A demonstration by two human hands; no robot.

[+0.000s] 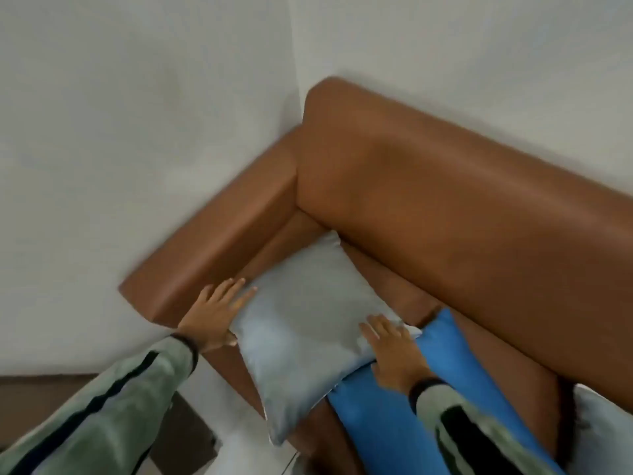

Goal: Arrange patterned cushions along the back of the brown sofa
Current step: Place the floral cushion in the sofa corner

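Your two hands flank a pale grey square fabric cushion on the brown leather sofa.

Your left hand lies flat, fingers spread open, against the cushion's left edge, just beside the rounded armrest. The cushion lies flat on the seat, turned diamond-wise, one corner pointing into the sofa's back corner, the opposite corner overhanging the seat's front edge. Your right hand presses its right corner, fingers loosely curled, gripping nothing. A bright blue cushion lies partly under it; bare seat remains along the backrest.
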